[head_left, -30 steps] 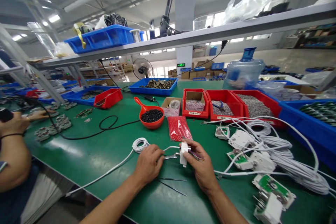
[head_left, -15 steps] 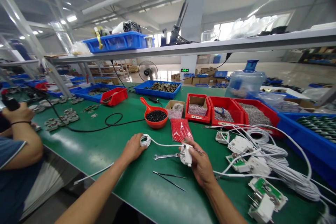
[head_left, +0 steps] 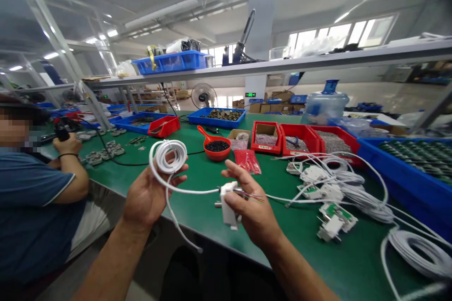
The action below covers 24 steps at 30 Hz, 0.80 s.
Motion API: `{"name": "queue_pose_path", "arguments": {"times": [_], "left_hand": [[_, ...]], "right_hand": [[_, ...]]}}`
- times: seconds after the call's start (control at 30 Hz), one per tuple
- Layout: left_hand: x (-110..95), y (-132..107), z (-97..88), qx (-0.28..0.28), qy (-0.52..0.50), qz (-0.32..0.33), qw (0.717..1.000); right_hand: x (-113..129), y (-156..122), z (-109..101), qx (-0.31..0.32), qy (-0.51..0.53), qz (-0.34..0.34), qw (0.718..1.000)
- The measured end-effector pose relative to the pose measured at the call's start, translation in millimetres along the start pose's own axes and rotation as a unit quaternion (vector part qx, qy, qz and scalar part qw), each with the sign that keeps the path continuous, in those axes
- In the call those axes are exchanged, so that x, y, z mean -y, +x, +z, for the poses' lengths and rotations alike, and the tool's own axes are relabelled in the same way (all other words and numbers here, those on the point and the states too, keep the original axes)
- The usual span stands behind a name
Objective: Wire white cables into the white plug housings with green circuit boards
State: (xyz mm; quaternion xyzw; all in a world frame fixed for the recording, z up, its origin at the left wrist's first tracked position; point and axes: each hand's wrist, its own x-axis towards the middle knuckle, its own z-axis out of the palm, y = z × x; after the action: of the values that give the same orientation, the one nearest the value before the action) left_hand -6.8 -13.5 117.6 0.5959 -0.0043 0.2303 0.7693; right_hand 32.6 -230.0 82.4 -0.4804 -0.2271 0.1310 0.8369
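Observation:
My left hand [head_left: 150, 193], palm turned up and fingers curled, holds a coil of white cable [head_left: 171, 156] above the table's front edge. A loose cable end hangs below it. From the coil the cable runs across to a white plug housing [head_left: 230, 209], gripped between the thumb and fingers of my right hand [head_left: 256, 209]. Thin coloured wires [head_left: 256, 196] stick out of the housing over my fingers. On the right lie more white cables [head_left: 367, 195] with opened plug housings, and one plug with a green circuit board [head_left: 335, 221].
An orange ladle of black parts [head_left: 217, 148], a bag of red parts [head_left: 247, 162] and red bins [head_left: 265, 137] stand beyond my hands. A blue tray of boards [head_left: 374, 160] is at right. At left, a co-worker's hand [head_left: 67, 145] holds a black tool.
My left hand has lifted the cable coil off the table and turned palm up. My right hand has brought the plug housing nearer. The view has shifted, and the wrench and tweezers no longer show.

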Motion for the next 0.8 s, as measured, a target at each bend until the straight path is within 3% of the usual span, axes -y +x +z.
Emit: {"name": "queue_pose_path", "arguments": {"times": [0.1, 0.23, 0.37, 0.47, 0.63, 0.7, 0.8], "left_hand": [[15.9, -62.6, -4.9, 0.048, -0.015, -0.152, 0.987], [60.2, -134.8, -21.8, 0.116, 0.055, -0.321, 0.938], [90.0, -184.1, -24.2, 0.167, 0.102, -0.393, 0.898], [100.1, -198.9, -28.3, 0.24, 0.131, -0.401, 0.874], [107.0, -200.2, -54.8, 0.359, 0.22, -0.393, 0.818], [111.1, -201.8, -64.5, 0.376, 0.228, -0.383, 0.812], [123.7, -204.9, -74.3, 0.379, 0.206, -0.361, 0.827]], "right_hand": [[-16.9, -44.4, 21.5, 0.026, -0.007, 0.062, 0.998], [-63.8, -114.6, 25.4, 0.036, 0.099, 0.116, 0.988], [-109.3, -180.5, 17.6, -0.083, 0.165, 0.162, 0.969], [-120.2, -213.0, 7.1, -0.165, 0.144, 0.19, 0.957], [-105.8, -241.2, -29.2, -0.284, 0.09, 0.226, 0.927], [-103.5, -251.1, -49.8, -0.335, 0.112, 0.236, 0.905], [-112.2, -266.0, -86.6, -0.389, 0.168, 0.278, 0.862]]}}
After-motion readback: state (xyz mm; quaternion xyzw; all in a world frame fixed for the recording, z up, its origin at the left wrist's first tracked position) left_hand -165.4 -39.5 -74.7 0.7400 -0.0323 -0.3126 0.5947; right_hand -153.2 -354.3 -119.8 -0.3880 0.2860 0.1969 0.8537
